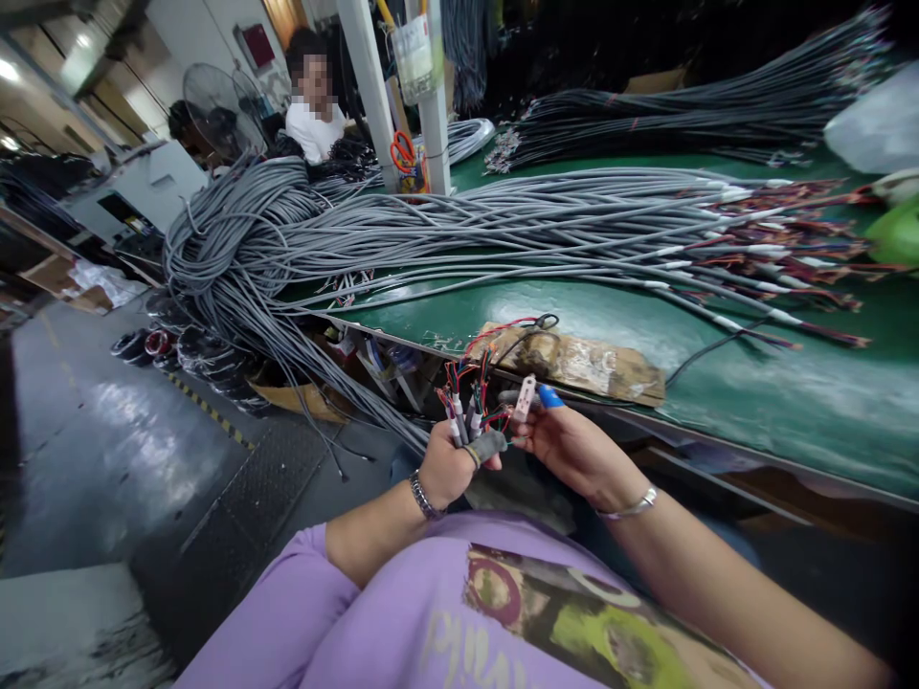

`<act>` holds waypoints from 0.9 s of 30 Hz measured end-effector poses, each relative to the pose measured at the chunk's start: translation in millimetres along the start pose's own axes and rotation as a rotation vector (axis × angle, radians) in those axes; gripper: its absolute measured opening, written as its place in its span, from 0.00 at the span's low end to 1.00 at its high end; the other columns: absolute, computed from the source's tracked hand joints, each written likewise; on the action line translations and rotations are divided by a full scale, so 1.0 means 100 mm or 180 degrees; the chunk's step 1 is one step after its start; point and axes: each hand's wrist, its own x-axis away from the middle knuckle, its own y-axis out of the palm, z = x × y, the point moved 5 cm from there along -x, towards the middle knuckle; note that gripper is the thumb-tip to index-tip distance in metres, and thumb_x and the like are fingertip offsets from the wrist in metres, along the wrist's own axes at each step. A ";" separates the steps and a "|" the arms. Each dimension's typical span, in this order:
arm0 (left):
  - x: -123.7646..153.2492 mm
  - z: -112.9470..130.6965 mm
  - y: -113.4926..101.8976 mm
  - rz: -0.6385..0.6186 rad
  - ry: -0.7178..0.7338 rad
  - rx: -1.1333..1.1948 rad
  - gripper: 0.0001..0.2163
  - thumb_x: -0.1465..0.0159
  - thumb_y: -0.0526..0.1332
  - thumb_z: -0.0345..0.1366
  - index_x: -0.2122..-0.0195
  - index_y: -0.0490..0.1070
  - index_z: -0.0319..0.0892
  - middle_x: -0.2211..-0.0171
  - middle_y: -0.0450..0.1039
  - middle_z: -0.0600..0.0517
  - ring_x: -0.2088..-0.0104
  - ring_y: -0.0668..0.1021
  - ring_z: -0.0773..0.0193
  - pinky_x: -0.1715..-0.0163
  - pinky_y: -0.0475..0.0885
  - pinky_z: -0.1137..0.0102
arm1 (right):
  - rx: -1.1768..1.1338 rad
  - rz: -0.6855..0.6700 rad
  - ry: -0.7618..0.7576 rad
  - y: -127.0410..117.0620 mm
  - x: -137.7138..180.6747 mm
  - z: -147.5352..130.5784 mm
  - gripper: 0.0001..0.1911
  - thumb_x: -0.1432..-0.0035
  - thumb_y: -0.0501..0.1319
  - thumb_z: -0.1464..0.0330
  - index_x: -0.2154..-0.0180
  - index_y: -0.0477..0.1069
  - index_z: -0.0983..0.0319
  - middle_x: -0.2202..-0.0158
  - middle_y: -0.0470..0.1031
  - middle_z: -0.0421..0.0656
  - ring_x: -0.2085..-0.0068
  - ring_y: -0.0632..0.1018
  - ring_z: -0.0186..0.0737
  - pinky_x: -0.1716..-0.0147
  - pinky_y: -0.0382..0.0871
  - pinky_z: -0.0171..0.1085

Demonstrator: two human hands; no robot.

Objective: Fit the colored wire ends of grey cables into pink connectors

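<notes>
My left hand [451, 467] is closed around a small bunch of grey cable ends [463, 413], whose red, green and black wires stick upward. A grey cot covers its thumb. My right hand [567, 442] is just to the right, its fingers pinched on a small white connector [525, 396]; one fingertip wears a blue cot [550, 395]. Both hands hover in front of the green bench edge [646, 407], near a worn cardboard pad [581, 362].
A big bundle of grey cables [445, 225] lies across the green bench [790, 383] and droops off its left end to the floor. Darker cable bundles [689, 110] lie farther back. A white post [431, 96], a fan [215, 113] and a seated person [316, 120] are behind.
</notes>
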 end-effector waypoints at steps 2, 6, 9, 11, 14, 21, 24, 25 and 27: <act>-0.03 0.01 0.01 0.0008 0.0016 0.0066 0.19 0.45 0.66 0.48 0.82 0.72 0.37 0.84 0.69 0.51 0.81 0.69 0.69 0.76 0.63 0.72 | 0.0177 0.0094 -0.0153 0.05 0.01 -0.04 0.18 0.55 0.70 0.53 0.69 0.76 0.60 0.74 0.73 0.39 0.75 0.71 0.31 0.74 0.70 0.31; -0.08 0.04 0.02 0.0035 -0.0004 0.0174 0.18 0.46 0.67 0.48 0.80 0.72 0.36 0.84 0.70 0.52 0.81 0.69 0.70 0.76 0.64 0.72 | 0.0582 0.0619 -0.0704 -0.01 0.03 -0.08 0.18 0.55 0.70 0.52 0.74 0.74 0.61 0.78 0.71 0.38 0.77 0.68 0.30 0.75 0.66 0.31; -0.10 0.06 0.04 0.0049 -0.0033 0.0165 0.18 0.47 0.67 0.49 0.80 0.71 0.36 0.83 0.70 0.52 0.80 0.70 0.70 0.74 0.65 0.72 | 0.0990 0.1089 -0.1233 -0.10 0.05 -0.13 0.20 0.53 0.68 0.50 0.75 0.74 0.60 0.78 0.71 0.39 0.77 0.67 0.31 0.77 0.63 0.31; -0.10 0.06 0.06 0.0021 -0.0034 0.0145 0.19 0.47 0.67 0.49 0.81 0.71 0.36 0.83 0.70 0.52 0.80 0.70 0.69 0.75 0.65 0.72 | 0.1013 0.0885 -0.1149 -0.08 0.01 -0.12 0.22 0.52 0.65 0.47 0.75 0.74 0.60 0.78 0.72 0.40 0.77 0.68 0.33 0.76 0.64 0.33; -0.11 0.07 0.08 -0.0037 0.0014 0.0115 0.19 0.46 0.66 0.49 0.82 0.71 0.37 0.84 0.69 0.51 0.80 0.70 0.69 0.75 0.65 0.72 | 0.0533 0.0240 -0.0588 0.02 -0.07 -0.04 0.24 0.51 0.62 0.44 0.72 0.74 0.59 0.75 0.74 0.42 0.73 0.72 0.39 0.74 0.67 0.37; -0.14 0.02 0.14 -0.0116 -0.0077 -0.0049 0.20 0.46 0.66 0.49 0.84 0.72 0.37 0.86 0.66 0.52 0.82 0.67 0.71 0.78 0.64 0.73 | -0.0045 0.0300 -0.0457 0.01 -0.16 0.01 0.21 0.50 0.65 0.48 0.69 0.74 0.60 0.74 0.75 0.42 0.72 0.73 0.40 0.70 0.69 0.39; -0.15 0.01 0.15 -0.0110 -0.0091 -0.0050 0.19 0.46 0.66 0.48 0.84 0.72 0.36 0.86 0.66 0.53 0.82 0.66 0.71 0.78 0.64 0.74 | -0.0134 0.0232 -0.0428 0.04 -0.15 0.02 0.21 0.50 0.65 0.48 0.69 0.75 0.60 0.74 0.75 0.43 0.71 0.74 0.41 0.70 0.69 0.39; -0.16 0.00 0.14 -0.0109 -0.0091 -0.0043 0.19 0.46 0.67 0.48 0.84 0.72 0.36 0.86 0.66 0.53 0.82 0.67 0.71 0.78 0.64 0.74 | -0.0189 0.0216 -0.0404 0.05 -0.14 0.02 0.20 0.50 0.65 0.49 0.69 0.74 0.60 0.74 0.76 0.42 0.71 0.74 0.40 0.69 0.70 0.39; -0.16 0.00 0.14 -0.0120 -0.0070 -0.0017 0.19 0.46 0.67 0.48 0.84 0.72 0.36 0.86 0.66 0.53 0.82 0.67 0.71 0.78 0.64 0.73 | -0.0311 0.0196 -0.0342 0.07 -0.11 0.02 0.20 0.50 0.65 0.49 0.70 0.74 0.60 0.73 0.75 0.41 0.72 0.73 0.39 0.70 0.70 0.38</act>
